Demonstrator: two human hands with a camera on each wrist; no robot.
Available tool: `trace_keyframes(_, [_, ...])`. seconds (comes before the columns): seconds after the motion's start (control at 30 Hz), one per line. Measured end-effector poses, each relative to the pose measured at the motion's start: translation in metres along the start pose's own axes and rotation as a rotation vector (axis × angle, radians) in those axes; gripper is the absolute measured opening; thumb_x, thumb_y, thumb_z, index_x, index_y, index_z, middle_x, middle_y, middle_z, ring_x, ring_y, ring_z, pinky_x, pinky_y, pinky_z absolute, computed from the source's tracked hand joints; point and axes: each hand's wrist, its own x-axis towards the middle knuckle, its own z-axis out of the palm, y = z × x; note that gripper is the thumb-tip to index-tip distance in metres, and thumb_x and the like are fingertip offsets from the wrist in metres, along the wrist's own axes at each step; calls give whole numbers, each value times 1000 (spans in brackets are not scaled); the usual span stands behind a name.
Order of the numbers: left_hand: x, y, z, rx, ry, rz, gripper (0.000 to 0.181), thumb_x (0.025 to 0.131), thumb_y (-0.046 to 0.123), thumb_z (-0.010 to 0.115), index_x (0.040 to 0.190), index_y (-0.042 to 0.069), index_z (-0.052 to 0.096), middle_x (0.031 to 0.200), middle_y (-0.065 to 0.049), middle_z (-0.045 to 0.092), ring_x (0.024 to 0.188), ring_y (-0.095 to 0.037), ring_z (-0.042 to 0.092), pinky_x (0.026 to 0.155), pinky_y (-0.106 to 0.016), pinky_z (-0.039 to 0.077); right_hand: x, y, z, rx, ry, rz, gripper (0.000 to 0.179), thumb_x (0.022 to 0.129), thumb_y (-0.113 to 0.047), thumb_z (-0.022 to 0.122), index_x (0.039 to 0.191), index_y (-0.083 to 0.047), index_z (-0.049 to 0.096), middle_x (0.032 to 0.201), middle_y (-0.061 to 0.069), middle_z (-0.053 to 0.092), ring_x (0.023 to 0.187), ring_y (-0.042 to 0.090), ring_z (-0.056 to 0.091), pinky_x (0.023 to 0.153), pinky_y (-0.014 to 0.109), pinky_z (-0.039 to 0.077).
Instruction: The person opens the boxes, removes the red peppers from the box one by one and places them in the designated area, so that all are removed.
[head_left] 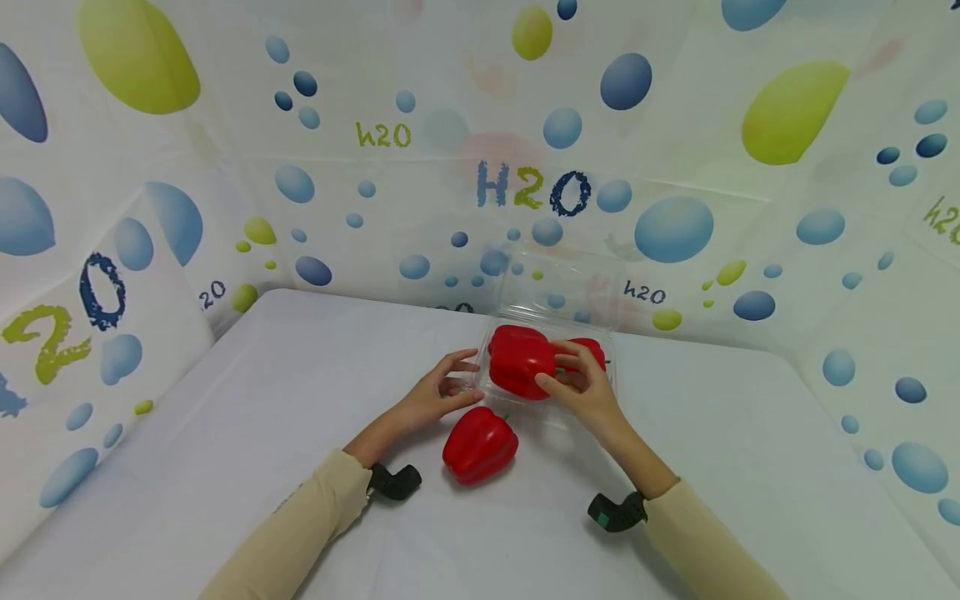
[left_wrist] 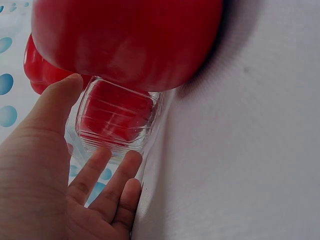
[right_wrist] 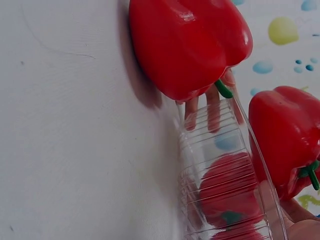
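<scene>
1. The right hand reaches in from five o'clock, its fingers and thumb bent round the stem end of a red pepper, which it holds above the rim of a clear plastic box.
2. The left hand lies at about nine o'clock of the held pepper, fingers spread and slightly bent, thumb well apart, grasp empty. Its fingertips are at the box's side wall; whether they touch, I cannot tell.
3. A loose pepper rests on the counter at seven o'clock of the held one, just beside the left thumb.
4. Another pepper sits in the box at three o'clock, partly hidden by the right fingers.
5. The lid stands raised at one o'clock, before a patterned backdrop.
</scene>
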Motion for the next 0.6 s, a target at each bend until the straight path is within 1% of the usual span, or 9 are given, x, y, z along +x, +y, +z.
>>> trace_keyframes(0.13, [0, -1, 0, -3, -3, 5, 71, 92, 20, 68, 151, 23, 29, 144, -14, 46, 115, -30, 58, 93, -40, 53, -2, 0, -1, 9, 7, -5, 55, 91, -12, 68, 140, -10, 43, 133, 17, 52, 113, 33, 57, 84, 20, 53])
trace_keyframes(0.17, [-2, 3, 0, -4, -5, 5, 71, 92, 18, 68, 151, 21, 29, 144, -15, 46, 115, -31, 58, 94, -40, 53, -3, 0, -1, 12, 11, -6, 55, 91, -12, 68, 140, -10, 43, 133, 16, 52, 113, 33, 57, 84, 21, 54])
trace_keyframes(0.37, [-1, 1, 0, 4, -9, 14, 71, 92, 19, 68, 151, 21, 29, 144, -15, 47, 114, -30, 58, 94, -39, 53, -8, 0, -2, 31, 35, -8, 55, 91, -13, 68, 139, -12, 42, 133, 14, 52, 112, 33, 56, 83, 23, 55])
trace_keyframes(0.4, [1, -3, 0, 2, -9, 18, 71, 92, 20, 69, 151, 23, 30, 143, -14, 47, 114, -28, 59, 93, -38, 53, -9, 0, -3, 33, 37, -8, 54, 91, -13, 68, 139, -12, 42, 133, 14, 52, 112, 32, 56, 83, 23, 55])
trace_keyframes(0.6, [1, 0, -1, 3, -4, 22, 71, 92, 18, 69, 151, 22, 30, 143, -14, 47, 115, -29, 58, 94, -38, 53, -13, 1, -4, 57, 40, -21, 54, 92, -12, 67, 139, -11, 41, 133, 13, 51, 112, 28, 55, 84, 23, 55])
